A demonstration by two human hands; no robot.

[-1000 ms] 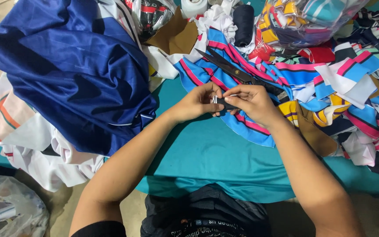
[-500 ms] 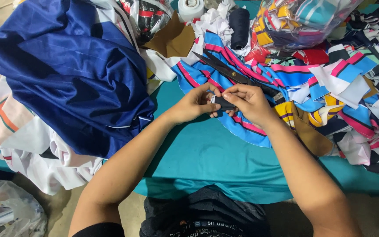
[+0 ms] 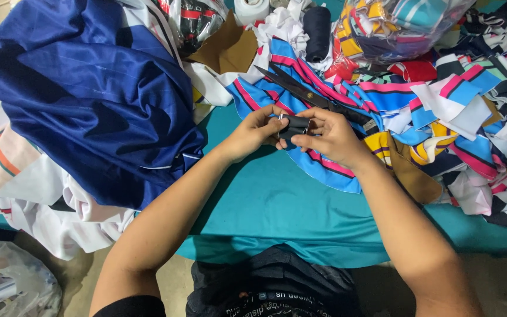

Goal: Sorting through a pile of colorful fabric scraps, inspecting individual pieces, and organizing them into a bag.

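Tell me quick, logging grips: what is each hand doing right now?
Left hand: closed on the small black cloth piece.
Right hand: closed on the same black cloth piece.

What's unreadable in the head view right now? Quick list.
- Small black piece: mostly covered by the left hand and right hand; its shape and kind are unclear.
- Tiny shiny bit at the left fingertips: too small to identify.
- Black scissors: handles hidden behind the right hand.
- Clear bag of fabric scraps: cut off by the top edge.
- Blue garment: hides the pile beneath it.
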